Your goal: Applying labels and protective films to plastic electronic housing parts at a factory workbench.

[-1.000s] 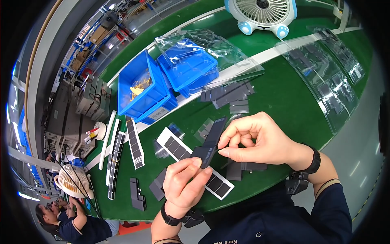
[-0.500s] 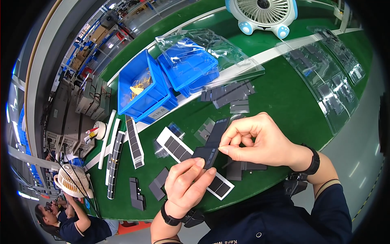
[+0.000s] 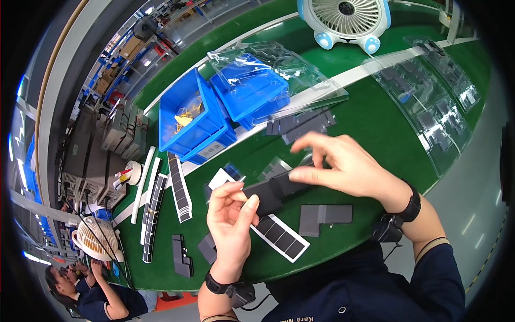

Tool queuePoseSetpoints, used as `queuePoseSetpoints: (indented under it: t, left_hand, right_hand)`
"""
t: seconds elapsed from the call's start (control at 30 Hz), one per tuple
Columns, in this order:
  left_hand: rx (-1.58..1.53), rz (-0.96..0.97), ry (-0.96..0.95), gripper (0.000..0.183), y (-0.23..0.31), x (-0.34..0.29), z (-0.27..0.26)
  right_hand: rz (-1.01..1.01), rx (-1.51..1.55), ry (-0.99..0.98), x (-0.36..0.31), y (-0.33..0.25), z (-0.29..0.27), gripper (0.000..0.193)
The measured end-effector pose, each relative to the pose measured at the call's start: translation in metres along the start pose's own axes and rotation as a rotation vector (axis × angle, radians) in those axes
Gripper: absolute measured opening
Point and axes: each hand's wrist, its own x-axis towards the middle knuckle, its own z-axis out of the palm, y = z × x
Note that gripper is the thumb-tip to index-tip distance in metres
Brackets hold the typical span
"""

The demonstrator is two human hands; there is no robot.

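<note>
My left hand (image 3: 229,220) pinches a flat black L-shaped battery pack (image 3: 264,197) between thumb and fingers, above the green table. My right hand (image 3: 346,166) is open, thumb and index finger apart, its thumb tip against or just over the pack's far right end; contact is hard to tell. Beneath the pack lies a white strip with black adhesive squares (image 3: 284,240), partly covered. A similar battery pack (image 3: 326,214) rests right of the strip. Two more lie to the left: one battery pack (image 3: 181,256) in full view, another battery pack (image 3: 207,248) partly behind my left hand.
Blue bins (image 3: 188,115) stand at the back, one holding yellow pieces. A clear plastic tray (image 3: 316,80) leans over the other. Dark flat pieces (image 3: 303,124) lie before it. Filled clear trays (image 3: 429,107) are at right, a fan (image 3: 346,24) behind. A co-worker (image 3: 102,292) sits far left.
The pack has turned flatter, its printed face no longer showing. My right hand's pinch has opened and the hand has lifted slightly. My left hand has shifted left and up.
</note>
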Motion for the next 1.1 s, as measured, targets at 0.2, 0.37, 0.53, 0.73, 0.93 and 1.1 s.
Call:
queuePoseSetpoints:
  t: [0.2, 0.37, 0.53, 0.73, 0.93, 1.1]
  left_hand:
    - [0.054, -0.025, -0.109, 0.029, -0.001, 0.004, 0.000]
    - [0.343, 0.117, -0.247, 0.025, 0.004, 0.005, -0.002]
    - [0.511, 0.213, -0.257, 0.026, 0.005, 0.006, -0.001]
    - [0.151, 0.106, -0.088, 0.031, 0.000, 0.007, -0.004]
    - [-0.021, 0.076, -0.056, 0.036, -0.006, 0.009, -0.002]
    - [0.093, -0.072, -0.125, 0.036, -0.001, 0.007, -0.011]
  right_hand:
    - [0.024, 0.451, -0.401, -0.001, 0.009, 0.013, 0.040]
    - [0.105, 0.573, -0.411, -0.003, 0.010, 0.020, 0.040]
    - [0.162, 0.611, -0.412, -0.004, 0.005, 0.021, 0.040]
    - [0.189, 0.701, -0.399, -0.003, 0.000, 0.015, 0.040]
    - [0.274, 0.598, -0.414, -0.003, 0.002, 0.015, 0.047]
    - [0.195, 0.565, -0.350, -0.001, 0.002, 0.027, 0.046]
